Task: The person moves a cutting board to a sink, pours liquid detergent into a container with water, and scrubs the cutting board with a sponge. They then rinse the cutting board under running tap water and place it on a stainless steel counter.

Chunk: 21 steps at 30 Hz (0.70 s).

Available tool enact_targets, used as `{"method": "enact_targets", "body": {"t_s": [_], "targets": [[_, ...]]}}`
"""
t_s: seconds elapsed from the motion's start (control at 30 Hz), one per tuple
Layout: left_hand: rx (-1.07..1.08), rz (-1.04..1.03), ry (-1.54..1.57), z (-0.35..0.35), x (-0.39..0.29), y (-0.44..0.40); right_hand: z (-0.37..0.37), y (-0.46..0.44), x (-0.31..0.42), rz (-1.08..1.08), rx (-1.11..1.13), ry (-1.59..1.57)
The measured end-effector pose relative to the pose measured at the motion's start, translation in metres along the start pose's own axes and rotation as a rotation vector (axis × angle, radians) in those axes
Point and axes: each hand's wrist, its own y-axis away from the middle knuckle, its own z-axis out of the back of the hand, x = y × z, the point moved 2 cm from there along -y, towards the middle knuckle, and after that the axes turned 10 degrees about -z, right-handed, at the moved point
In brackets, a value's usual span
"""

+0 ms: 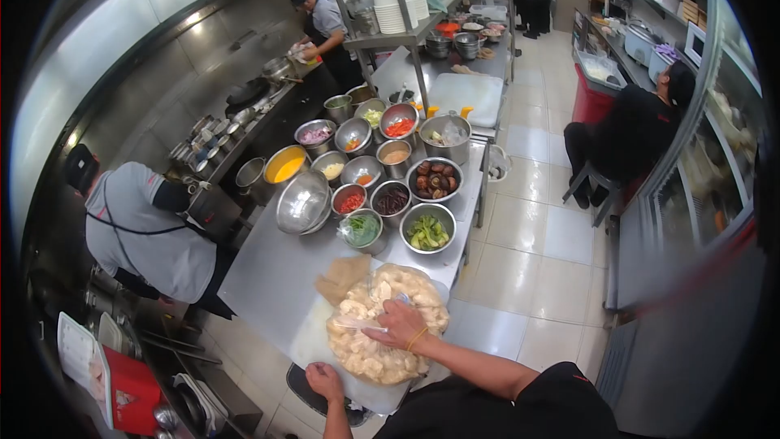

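Atop the filled bag, our right hand pinches clear plastic, our left hand curls inward, any knot unclear

Hands at bulging plastic bag

Single head-worn view, forward and steeply down over the near worktable.

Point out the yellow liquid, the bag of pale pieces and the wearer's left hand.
Yellow liquid [286, 165]: head view, surface.
Bag of pale pieces [382, 360]: head view, near side.
Left hand [325, 380]: head view, middle.
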Motion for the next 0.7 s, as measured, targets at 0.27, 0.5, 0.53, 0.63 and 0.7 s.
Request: {"method": "enact_targets", "body": {"t_s": [0.27,0.5,0.53,0.63,0.7], "targets": [[-0.007,-0.002,0.054,-0.005,0.008,0.004,0.004,0.002,0.002,0.044,-0.025,0.086],[0.051,-0.067,-0.11,0.011,0.011,0.005,0.014,0.018,0.015,0.211,-0.079,0.13],[0.006,-0.011,0.02,0.016,0.003,0.006,0.02,0.021,0.025,0.214,-0.101,0.151],[-0.042,0.035,0.08,0.004,-0.003,-0.003,0.015,0.006,0.025,0.262,-0.102,0.19],[-0.077,0.039,0.099,0.005,-0.006,-0.003,0.01,0.005,0.022,0.245,-0.049,0.184]]}}
